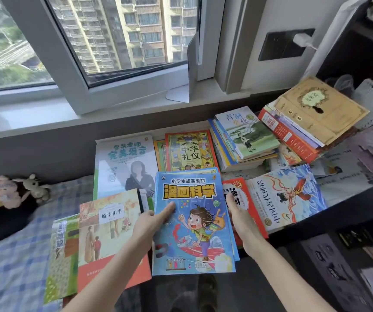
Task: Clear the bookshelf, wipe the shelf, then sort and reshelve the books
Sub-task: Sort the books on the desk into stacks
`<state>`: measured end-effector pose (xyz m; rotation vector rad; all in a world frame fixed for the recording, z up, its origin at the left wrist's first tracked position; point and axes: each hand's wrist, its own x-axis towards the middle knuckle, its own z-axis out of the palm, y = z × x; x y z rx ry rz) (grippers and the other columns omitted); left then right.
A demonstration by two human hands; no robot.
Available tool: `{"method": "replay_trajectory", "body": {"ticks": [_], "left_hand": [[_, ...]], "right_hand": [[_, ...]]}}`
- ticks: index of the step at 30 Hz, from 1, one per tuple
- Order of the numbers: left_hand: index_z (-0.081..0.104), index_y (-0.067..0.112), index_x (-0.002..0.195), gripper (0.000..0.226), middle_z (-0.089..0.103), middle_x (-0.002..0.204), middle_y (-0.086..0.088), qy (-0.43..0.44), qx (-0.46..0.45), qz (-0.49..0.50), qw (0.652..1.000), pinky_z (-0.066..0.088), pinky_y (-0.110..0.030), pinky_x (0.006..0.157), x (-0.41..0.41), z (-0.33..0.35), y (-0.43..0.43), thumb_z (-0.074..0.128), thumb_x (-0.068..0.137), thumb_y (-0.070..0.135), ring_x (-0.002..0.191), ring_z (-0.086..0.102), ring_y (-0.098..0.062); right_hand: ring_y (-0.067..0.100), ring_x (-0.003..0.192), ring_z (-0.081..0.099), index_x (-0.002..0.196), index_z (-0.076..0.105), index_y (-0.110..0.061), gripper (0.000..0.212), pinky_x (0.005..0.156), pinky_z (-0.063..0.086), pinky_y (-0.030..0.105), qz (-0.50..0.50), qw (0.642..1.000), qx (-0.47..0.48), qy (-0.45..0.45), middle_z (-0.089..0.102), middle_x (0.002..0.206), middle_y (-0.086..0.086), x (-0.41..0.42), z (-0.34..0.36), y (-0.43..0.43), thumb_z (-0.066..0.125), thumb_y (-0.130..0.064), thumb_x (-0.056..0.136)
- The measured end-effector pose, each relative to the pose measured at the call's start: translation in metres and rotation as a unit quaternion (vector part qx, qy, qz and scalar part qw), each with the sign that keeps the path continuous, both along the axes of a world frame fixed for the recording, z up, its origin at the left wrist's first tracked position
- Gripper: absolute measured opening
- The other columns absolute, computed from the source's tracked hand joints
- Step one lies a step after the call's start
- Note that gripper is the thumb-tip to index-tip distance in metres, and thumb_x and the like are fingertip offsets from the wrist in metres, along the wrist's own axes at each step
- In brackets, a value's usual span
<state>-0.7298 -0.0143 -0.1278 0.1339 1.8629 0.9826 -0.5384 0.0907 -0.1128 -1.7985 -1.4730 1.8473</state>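
Both hands were on a stack of blue comics (194,221), top cover reading "小学生超喜爱的 漫画科学", held over the spread of books below the window sill (46,113). Left hand (151,224) gripped the stack's left edge, one digit lying on the cover. Right hand (240,218) was set against the right edge; can't tell if its fingers curled under.

Other books lay flat around it:
- white book (122,163), "完美发言"
- yellow-framed book (190,152), "中华礼仪"
- orange-toned book (111,224), "城南旧事", just left of the stack
- upside-down book (287,199), "中国古代神话"
- red book (244,199), title half hidden
- tan book (316,109) topping a tilted pile, title too blurred

Plush toys (12,192) sat far left by a checked bedspread (12,255).
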Motion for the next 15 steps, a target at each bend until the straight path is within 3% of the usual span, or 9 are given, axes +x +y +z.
{"method": "replay_trajectory", "body": {"ticks": [2,4,7,10,12,15], "left_hand": [[0.064,0.004,0.103,0.057,0.074,0.076,-0.008,-0.015,0.044,0.021,0.999,0.057,-0.034,0.051,0.006,0.012,-0.005,0.079,0.07,0.048,0.06,0.07,-0.023],[0.058,0.005,0.107,0.043,0.071,0.074,-0.01,-0.039,0.084,0.022,0.995,0.041,-0.023,0.035,0.016,0.018,-0.012,0.075,0.08,0.033,0.043,0.062,-0.02],[0.054,0.006,0.112,0.042,0.073,0.086,-0.017,-0.068,0.148,0.027,0.986,0.049,-0.033,0.049,0.024,0.027,-0.023,0.076,0.08,0.021,0.055,0.068,-0.03],[0.057,0.004,0.114,0.058,0.073,0.095,-0.017,-0.074,0.209,0.035,0.974,0.055,-0.037,0.057,0.026,0.043,-0.029,0.084,0.065,0.017,0.075,0.071,-0.035],[0.057,0.005,0.116,0.067,0.072,0.099,-0.016,-0.058,0.271,0.005,0.961,0.057,-0.038,0.063,0.025,0.062,-0.024,0.083,0.056,0.018,0.081,0.07,-0.033],[0.056,0.013,0.111,0.067,0.071,0.099,-0.01,-0.014,0.352,-0.022,0.936,0.057,-0.036,0.068,0.019,0.088,-0.003,0.081,0.05,0.019,0.084,0.069,-0.026]], "right_hand": [[0.03,0.098,0.057,0.102,0.056,-0.005,0.072,0.087,0.044,0.043,0.023,0.998,0.065,-0.011,0.059,0.106,0.015,-0.003,-0.004,-0.005,0.046,-0.073,0.081],[0.02,0.094,0.055,0.096,0.05,-0.013,0.054,0.084,0.047,0.04,0.032,0.992,0.118,-0.032,0.055,0.104,0.005,-0.003,-0.011,-0.012,0.062,-0.063,0.079],[0.018,0.099,0.059,0.102,0.052,-0.017,0.046,0.083,0.049,0.036,0.006,0.995,0.094,0.027,0.061,0.109,0.004,0.001,-0.016,-0.018,0.076,-0.047,0.076],[0.016,0.111,0.06,0.124,0.046,-0.025,0.083,0.097,0.047,0.04,-0.024,0.989,0.063,0.133,0.063,0.118,-0.004,0.008,0.0,-0.01,0.085,-0.049,0.054],[0.015,0.107,0.064,0.129,0.045,-0.028,0.1,0.092,0.05,0.035,-0.02,0.972,0.077,0.22,0.069,0.113,-0.006,0.009,0.027,0.002,0.091,-0.042,0.042],[0.013,0.094,0.069,0.118,0.056,-0.018,0.069,0.072,0.054,0.025,0.006,0.939,0.176,0.294,0.073,0.101,-0.004,0.01,0.075,0.024,0.085,-0.013,0.055]]}}
